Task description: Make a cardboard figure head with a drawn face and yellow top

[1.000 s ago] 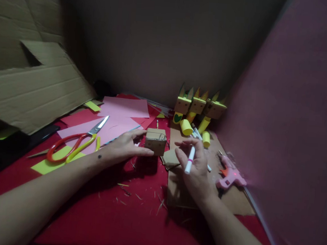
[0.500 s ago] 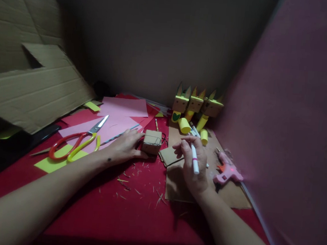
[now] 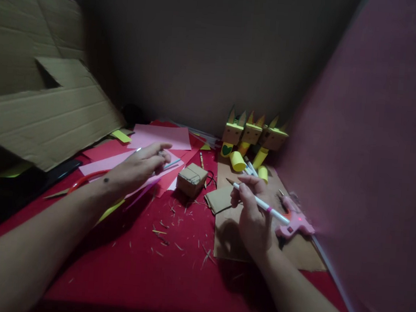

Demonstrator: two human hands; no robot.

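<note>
Both of your forearms are cut off at the lower edge, above a red surface strewn with thin scraps. Your right hand has its fingers closed on a white marker, brown tip pointing left; your thumb and fingers cover part of the barrel, and its rear end overlaps the pink glue gun in view, so you can't tell whether they touch. Beneath them lies a flat cardboard sheet, partly hidden by your hand, with a folded cardboard piece at its left edge.

Your left hand is over the pink papers, fingers bent; you can't tell whether they close on anything. Your wrist hides most of the scissors, leaving a red handle loop showing. The small cardboard box sits between your hands, touching neither.

Farther off, yellow tubes lie before three box-headed figures, which overlap one another; their eared tops are dim. To the left, a large cardboard panel runs out of view, and the dark shape behind it is too murky to name.
</note>
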